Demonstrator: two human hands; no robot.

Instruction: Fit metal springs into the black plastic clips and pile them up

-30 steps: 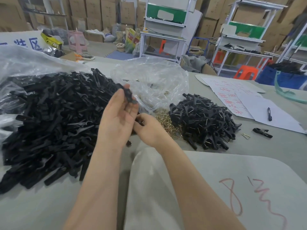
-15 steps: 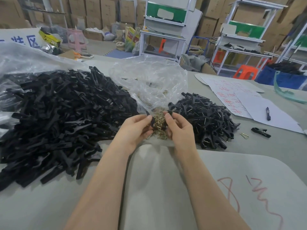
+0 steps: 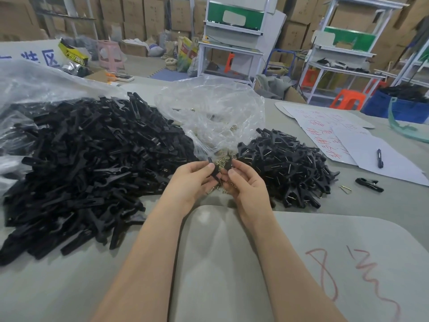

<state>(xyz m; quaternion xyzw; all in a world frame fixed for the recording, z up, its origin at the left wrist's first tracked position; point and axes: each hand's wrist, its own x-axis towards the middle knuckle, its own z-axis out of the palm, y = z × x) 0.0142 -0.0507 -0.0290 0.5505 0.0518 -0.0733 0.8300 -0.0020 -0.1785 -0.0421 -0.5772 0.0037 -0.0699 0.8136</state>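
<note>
clip heaps [image 3: 88, 163] [image 3: 287, 166] flank hands, bare table [image 3: 53, 282] nearer

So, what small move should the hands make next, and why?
Probably press the two black clip halves together. The left hand pinches one half, the right hand the other, slightly apart above the loose springs; I cannot see a spring seated yet.

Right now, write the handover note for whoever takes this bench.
Left hand pinches a black clip piece; right hand pinches a second piece, both above the loose springs. Whether a spring is seated yet cannot be told.
Unfitted clips: big heap on the left.
Done clips with springs: smaller pile on the right; a stray clip and stray spring lie further right.
Left: finish this clip, pile it, work through the heap.
</note>
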